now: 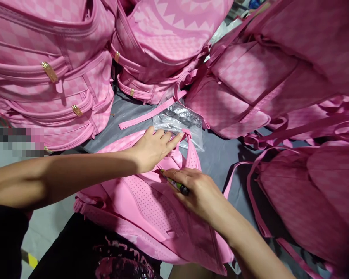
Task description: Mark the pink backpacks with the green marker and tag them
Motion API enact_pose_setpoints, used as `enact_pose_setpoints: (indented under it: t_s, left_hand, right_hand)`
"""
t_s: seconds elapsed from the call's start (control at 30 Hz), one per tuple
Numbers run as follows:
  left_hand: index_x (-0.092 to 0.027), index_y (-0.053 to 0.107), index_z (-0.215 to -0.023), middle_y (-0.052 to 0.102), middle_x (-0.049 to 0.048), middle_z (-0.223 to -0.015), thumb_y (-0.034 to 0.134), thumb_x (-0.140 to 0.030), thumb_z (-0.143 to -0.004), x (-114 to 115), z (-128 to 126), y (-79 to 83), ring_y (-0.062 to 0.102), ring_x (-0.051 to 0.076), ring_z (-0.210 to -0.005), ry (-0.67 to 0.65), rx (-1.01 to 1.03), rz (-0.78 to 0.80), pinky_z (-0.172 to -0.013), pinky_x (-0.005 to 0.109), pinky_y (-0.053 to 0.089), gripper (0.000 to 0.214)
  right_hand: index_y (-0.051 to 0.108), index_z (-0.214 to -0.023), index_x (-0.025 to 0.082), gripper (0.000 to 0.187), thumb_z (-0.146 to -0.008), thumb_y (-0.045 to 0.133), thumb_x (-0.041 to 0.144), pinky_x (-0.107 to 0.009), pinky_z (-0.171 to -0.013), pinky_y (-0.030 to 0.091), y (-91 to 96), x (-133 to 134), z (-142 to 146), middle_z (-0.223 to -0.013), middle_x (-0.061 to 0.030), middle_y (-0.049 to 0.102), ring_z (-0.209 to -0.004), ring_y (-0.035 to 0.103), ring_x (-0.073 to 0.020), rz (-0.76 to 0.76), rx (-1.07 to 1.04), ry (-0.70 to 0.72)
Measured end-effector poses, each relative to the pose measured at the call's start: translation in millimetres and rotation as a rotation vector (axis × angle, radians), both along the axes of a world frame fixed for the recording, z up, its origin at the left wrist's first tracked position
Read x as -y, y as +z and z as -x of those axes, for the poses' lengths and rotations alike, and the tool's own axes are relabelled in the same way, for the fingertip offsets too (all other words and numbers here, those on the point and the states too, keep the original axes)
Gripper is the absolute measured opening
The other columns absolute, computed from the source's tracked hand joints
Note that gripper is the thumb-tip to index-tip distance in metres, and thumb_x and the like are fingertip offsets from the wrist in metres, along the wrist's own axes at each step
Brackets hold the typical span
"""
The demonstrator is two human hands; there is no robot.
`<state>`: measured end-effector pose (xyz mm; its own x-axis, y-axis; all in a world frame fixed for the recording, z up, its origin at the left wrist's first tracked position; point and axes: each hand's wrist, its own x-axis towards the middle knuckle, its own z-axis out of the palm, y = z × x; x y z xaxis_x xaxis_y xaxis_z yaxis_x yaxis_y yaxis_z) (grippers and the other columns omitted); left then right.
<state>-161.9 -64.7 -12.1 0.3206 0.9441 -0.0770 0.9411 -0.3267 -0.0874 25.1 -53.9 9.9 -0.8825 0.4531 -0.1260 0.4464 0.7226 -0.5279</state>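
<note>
A pink backpack (154, 193) lies in front of me with its dotted, padded back panel facing up. My left hand (155, 149) rests on its upper end with fingers spread, the index finger reaching to a small pink tab (186, 132) at the top of a shoulder strap. In my right hand (193, 186) is a slim green and black tool (177, 185), held slantwise; its exact kind is unclear. The tool's green end points at the panel just below my left hand. My right fingers are wrapped round it, partly hiding it.
Stuffed pink checkered backpacks stand at the left (46, 89), the back (174, 35) and the right (238, 85). Another backpack (302, 193) lies at the lower right with loose straps. A clear plastic bag (177, 120) and a pink strap (151, 114) lie on the dark grey surface (215, 155).
</note>
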Motion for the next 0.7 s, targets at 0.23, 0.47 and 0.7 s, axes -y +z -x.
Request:
enact_pose_setpoints:
  t_s: [0.23, 0.47, 0.7]
  left_hand:
    - [-0.011, 0.012, -0.159, 0.053, 0.0158, -0.138, 0.06, -0.033, -0.088, 0, 2, -1.4, 0.05, 0.032, -0.116, -0.014, 0.008, -0.001, -0.098, 0.044, 0.038, 0.088]
    - [-0.01, 0.013, -0.159, 0.052, 0.0182, -0.139, 0.059, -0.031, -0.088, -1, 4, 4.1, 0.051, 0.033, -0.116, -0.038, 0.009, 0.022, -0.096, 0.044, 0.039, 0.087]
    - [-0.011, 0.012, -0.159, 0.053, 0.0163, -0.14, 0.052, -0.024, -0.091, -1, 5, 3.9, 0.051, 0.031, -0.117, -0.046, 0.0, 0.016, -0.095, 0.043, 0.039, 0.08]
  right_hand:
    - [0.068, -0.119, 0.023, 0.044, -0.082, 0.058, 0.001, -0.037, -0.089, 0.053, -2.3, 1, 2, -0.114, -0.0044, 0.075, -0.097, 0.069, -0.0202, -0.08, 0.046, 0.01]
    - [0.069, -0.116, 0.023, 0.039, -0.084, 0.059, 0.003, -0.036, -0.087, 0.051, -0.8, 3, 7, -0.112, -0.0034, 0.075, -0.096, 0.069, -0.0208, -0.047, 0.043, -0.028]
    - [0.07, -0.116, 0.023, 0.033, -0.087, 0.06, 0.01, -0.038, -0.086, 0.051, -4.1, 9, 8, -0.111, -0.0057, 0.075, -0.097, 0.069, -0.0226, -0.042, 0.043, -0.132]
